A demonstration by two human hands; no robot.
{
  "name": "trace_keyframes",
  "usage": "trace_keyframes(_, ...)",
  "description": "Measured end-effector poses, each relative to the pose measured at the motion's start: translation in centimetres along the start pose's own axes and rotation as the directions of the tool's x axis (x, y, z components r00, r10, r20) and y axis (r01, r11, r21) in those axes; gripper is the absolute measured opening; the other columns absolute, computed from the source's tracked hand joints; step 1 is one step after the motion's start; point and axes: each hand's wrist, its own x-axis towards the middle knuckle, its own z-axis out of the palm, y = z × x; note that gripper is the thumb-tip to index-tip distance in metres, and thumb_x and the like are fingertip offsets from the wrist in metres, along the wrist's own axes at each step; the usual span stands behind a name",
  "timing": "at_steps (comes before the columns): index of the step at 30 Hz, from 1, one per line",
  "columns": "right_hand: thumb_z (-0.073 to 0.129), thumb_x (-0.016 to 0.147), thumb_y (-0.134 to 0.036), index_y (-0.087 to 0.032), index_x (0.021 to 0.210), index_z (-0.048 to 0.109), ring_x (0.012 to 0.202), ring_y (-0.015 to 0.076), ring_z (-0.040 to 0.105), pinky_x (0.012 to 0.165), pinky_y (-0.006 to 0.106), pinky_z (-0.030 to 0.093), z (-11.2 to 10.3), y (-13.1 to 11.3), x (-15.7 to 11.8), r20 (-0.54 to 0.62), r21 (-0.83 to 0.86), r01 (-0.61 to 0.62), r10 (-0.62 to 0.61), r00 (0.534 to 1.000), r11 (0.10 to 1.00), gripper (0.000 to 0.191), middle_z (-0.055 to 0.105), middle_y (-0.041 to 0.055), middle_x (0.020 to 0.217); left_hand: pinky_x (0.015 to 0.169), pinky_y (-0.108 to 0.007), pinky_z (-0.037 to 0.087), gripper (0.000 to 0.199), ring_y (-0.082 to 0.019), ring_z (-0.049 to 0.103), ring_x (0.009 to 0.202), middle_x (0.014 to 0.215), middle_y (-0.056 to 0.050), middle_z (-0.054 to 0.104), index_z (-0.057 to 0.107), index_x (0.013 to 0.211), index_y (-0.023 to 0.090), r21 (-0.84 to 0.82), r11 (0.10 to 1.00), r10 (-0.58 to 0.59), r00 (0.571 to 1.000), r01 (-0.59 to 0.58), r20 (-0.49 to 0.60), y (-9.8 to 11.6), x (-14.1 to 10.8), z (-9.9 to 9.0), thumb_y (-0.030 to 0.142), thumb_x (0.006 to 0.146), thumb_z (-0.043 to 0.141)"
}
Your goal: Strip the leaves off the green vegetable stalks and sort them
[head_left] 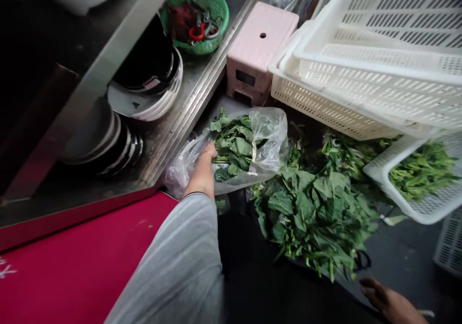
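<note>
Leafy greens (240,146) | beside left fingers (212,147), in clear bag (272,122) | grip hidden, can't tell

I record a steel shelf (189,76) at left, its surface stained along the front edge. On it I note a green basket (204,48) at the far end, plates (135,103) beside it, and dishes (92,138) stacked nearer. The floor (406,249) is dark, with scraps at right. A pink stool (265,30) stands on it, far centre. Leaves (317,208) lie heaped low at centre right; I cannot verify their direct support.
</note>
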Motion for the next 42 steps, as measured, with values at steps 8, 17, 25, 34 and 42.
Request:
trace_keyframes(8, 0.047, 0.067, -0.055, -0.042, 0.07, 0.058, 0.076, 0.0327, 0.068, 0.067, 0.042, 0.049, -0.3, -3.0, 1.1, 0.108, 0.103, -0.034, 0.023, 0.994, 0.994, 0.017, 0.069, 0.0207, 0.077, 0.087, -0.035, 0.043, 0.045, -0.027, 0.058, 0.102, 0.104, -0.016, 0.063, 0.058, 0.109, 0.012, 0.018, 0.999, 0.039, 0.998, -0.038, -0.054, 0.1, -2.0, 0.5, 0.024, 0.068, 0.07)
trace_keyframes(17, 0.052, 0.062, -0.055, -0.045, 0.071, 0.059, 0.09, 0.0314, 0.066, 0.079, 0.041, 0.048, 1.8, -2.8, -0.4, 0.165, 0.154, -0.115, 0.089, 0.982, 0.981, 0.015, 0.07, 0.0155, 0.094, 0.1, -0.041, 0.034, 0.039, -0.026, 0.043, 0.121, 0.117, -0.014, 0.056, 0.058, 0.115, 0.015, 0.253, 0.736, 0.668, 0.735, -0.628, -0.117, 7.3, -6.5, 1.9, 0.011, 0.077, 0.049)
trace_keyframes(25, 0.05, 0.058, -0.055, -0.039, 0.061, 0.058, 0.09, 0.0331, 0.066, 0.081, 0.041, 0.051, 1.3, -3.3, -0.9, 0.192, 0.16, -0.108, 0.076, 0.978, 0.981, 0.018, 0.073, 0.0072, 0.089, 0.081, -0.042, 0.043, 0.054, -0.03, 0.059, 0.101, 0.104, -0.025, 0.061, 0.036, 0.137, 0.004, 0.414, 0.768, 0.519, 0.854, -0.489, 0.046, 8.1, -8.1, 3.3, 0.009, 0.084, 0.038)
trace_keyframes(34, 0.05, 0.068, -0.055, -0.046, 0.069, 0.064, 0.083, 0.0323, 0.067, 0.073, 0.041, 0.051, 1.7, -2.7, -1.8, 0.206, 0.215, -0.053, 0.008, 0.978, 0.975, 0.016, 0.072, 0.011, 0.085, 0.083, -0.033, 0.042, 0.024, -0.026, 0.058, 0.098, 0.092, -0.01, 0.067, 0.068, 0.089, 0.019, 0.313, 0.785, 0.573, 0.819, -0.534, -0.038, -0.2, -7.3, -5.7, 0.018, 0.07, 0.054)
trace_keyframes(42, 0.054, 0.063, -0.054, -0.047, 0.07, 0.065, 0.079, 0.0343, 0.067, 0.068, 0.041, 0.052, 2.6, -2.5, -1.5, 0.157, 0.271, -0.032, -0.011, 0.988, 0.962, 0.014, 0.072, 0.0129, 0.081, 0.049, -0.025, 0.04, 0.042, -0.011, 0.043, 0.04, 0.043, 0.006, 0.045, 0.064, 0.097, 0.01, -0.641, 0.665, 0.33, 0.92, -0.384, -0.209, -0.5, -9.0, -8.3, 0.041, 0.068, 0.06)
